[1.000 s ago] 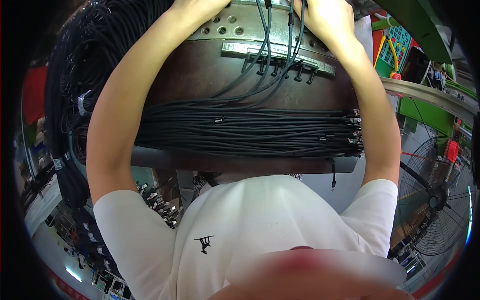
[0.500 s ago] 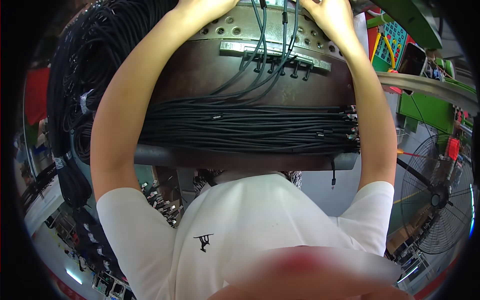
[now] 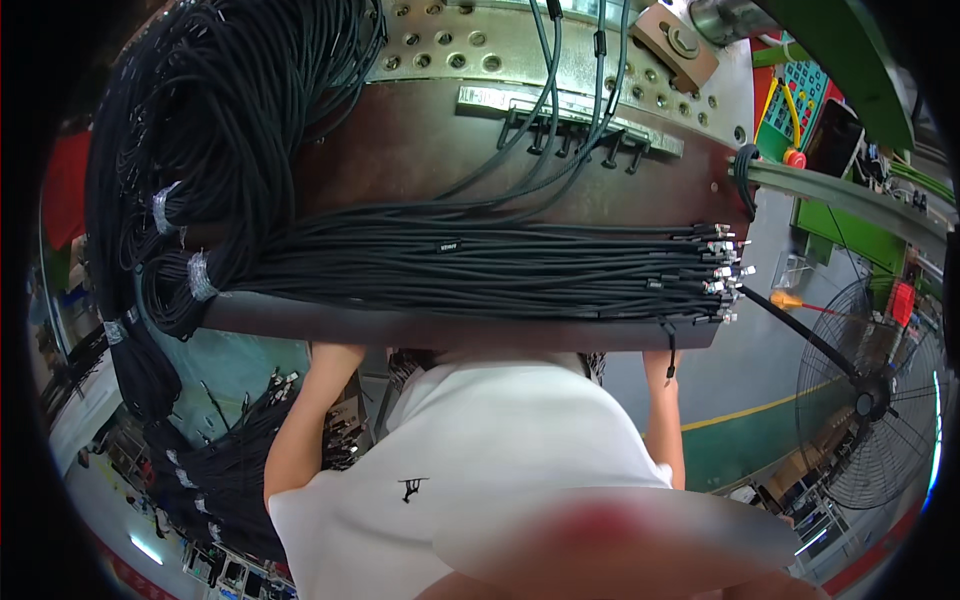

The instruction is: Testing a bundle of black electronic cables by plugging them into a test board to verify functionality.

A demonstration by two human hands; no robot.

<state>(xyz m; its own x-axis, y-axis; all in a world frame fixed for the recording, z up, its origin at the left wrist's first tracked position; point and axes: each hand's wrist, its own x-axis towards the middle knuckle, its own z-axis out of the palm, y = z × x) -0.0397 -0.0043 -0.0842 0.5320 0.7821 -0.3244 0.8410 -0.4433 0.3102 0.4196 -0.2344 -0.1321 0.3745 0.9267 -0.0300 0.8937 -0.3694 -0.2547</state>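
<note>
Both arms reach down to the front edge of the brown work table (image 3: 500, 334), which hides my fingers. My left forearm (image 3: 322, 390) passes under that edge left of my body. On the other side my right forearm (image 3: 663, 405) does likewise, close to a short black cable end (image 3: 670, 350) hanging over the edge. A wide bundle of black cables (image 3: 480, 265) lies across the table, its metal connectors at the right. Several cables rise from it past a slotted metal bar (image 3: 570, 120) with black pins, up to the perforated metal plate (image 3: 520, 50).
A heap of coiled black cables (image 3: 230, 130), tied with clear wrap, covers the left side. At the right are a green control panel (image 3: 795, 95) with a red button, a metal rail (image 3: 850, 185) and a large caged fan (image 3: 870, 395). A clamp block (image 3: 675, 45) sits on the plate.
Both hands have left the far metal plate and come back toward my body, down below the table's front edge. The cable bundle and its connectors are now uncovered.
</note>
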